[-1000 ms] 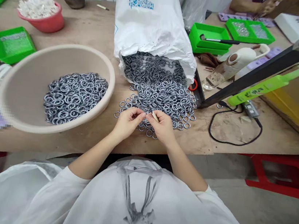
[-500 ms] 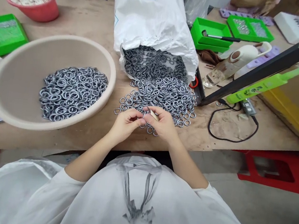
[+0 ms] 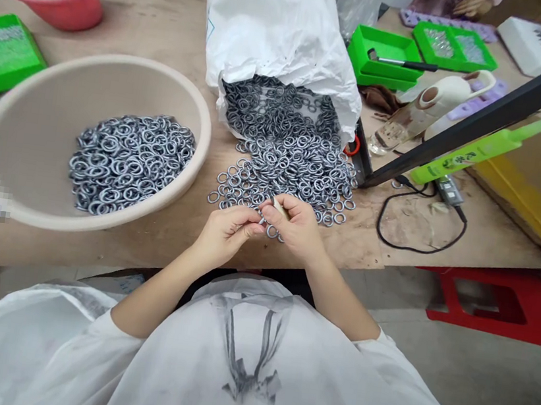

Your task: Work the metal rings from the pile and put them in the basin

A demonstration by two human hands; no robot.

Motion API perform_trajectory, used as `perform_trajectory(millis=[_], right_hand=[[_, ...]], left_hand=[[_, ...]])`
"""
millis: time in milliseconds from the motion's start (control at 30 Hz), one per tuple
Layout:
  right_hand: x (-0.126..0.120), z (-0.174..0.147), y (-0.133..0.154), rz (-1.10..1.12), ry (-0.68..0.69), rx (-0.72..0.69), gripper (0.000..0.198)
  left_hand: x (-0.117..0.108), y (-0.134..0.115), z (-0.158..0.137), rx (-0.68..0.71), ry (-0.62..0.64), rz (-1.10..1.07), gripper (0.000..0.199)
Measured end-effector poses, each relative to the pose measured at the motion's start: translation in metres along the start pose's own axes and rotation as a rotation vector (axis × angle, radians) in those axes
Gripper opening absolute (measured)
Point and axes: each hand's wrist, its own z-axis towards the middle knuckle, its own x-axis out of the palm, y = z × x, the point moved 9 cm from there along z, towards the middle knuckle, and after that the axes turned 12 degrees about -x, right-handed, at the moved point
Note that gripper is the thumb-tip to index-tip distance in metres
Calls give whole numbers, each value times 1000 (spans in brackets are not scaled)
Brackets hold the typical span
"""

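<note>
Grey rings (image 3: 299,173) lie heaped on the wooden table (image 3: 185,244), spilling from the mouth of a white bag (image 3: 282,38) that rests on its side. At the near edge of that heap the two hands meet, fingertips close together. The left hand (image 3: 226,235) pinches what looks to be a single ring (image 3: 262,221) between thumb and forefinger; the fingers cover most of it, so I cannot tell how it is turned. The right hand (image 3: 300,227) is curled round a short pale-handled tool (image 3: 281,210), whose dark tip points away from the body, just beside the left fingertips. To the left stands a wide beige basin (image 3: 93,66), with a second heap of rings (image 3: 128,164) inside it, lying toward its right side.

As I judge it, the step in hand is close work on that one ring, with the left hand holding and the right hand working the tool. What the next move calls for is fine control: a left pinch firm enough to stop the small, slick-looking ring from twisting, and light, short pressure from the right. With the fingers so near the dark tip, a slip could catch them.
</note>
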Motion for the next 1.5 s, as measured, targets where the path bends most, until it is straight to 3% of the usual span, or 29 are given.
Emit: perform_trajectory(millis=[100,200,433,567,667,767,867,967,1100,1200,1300,1433,1500], right_hand=[[-6,-4,21,-231,-5,-200,35],[3,-12,38,-414,106,-364,35],[9,-17,43,-463,160,-391,39],[5,-8,17,-391,157,-253,47],[-16,2,-11,-334,10,-94,55],[-37,10,-21,-339,-117,-73,54],[-43,18,-22,-601,-88,-65,42],[-37,25,-28,-915,21,-2,33],[-34,32,-43,-1063,82,113,23],[-35,35,-42,-971,36,83,18],[-31,31,-33,-665,-28,6,17],[2,14,-34,-22,78,108,31],[16,5,-35,199,93,194,38]], left_hand=[[-4,-4,-2,42,-32,28,21],[-9,-7,-3,88,-66,56,21],[-10,-15,-6,192,-91,94,15],[-8,-16,-11,186,-44,50,18],[-3,-14,-16,146,56,-33,17],[-9,1,-14,-4,21,-134,21],[-16,20,-13,-163,-45,-271,31],[-17,36,-12,-298,-69,-427,27],[-10,49,-9,-429,-5,-670,36],[-1,60,-5,-554,50,-811,40],[9,71,-1,-649,51,-867,35],[7,67,11,-463,-63,-604,28],[7,59,13,-354,-73,-461,28]])
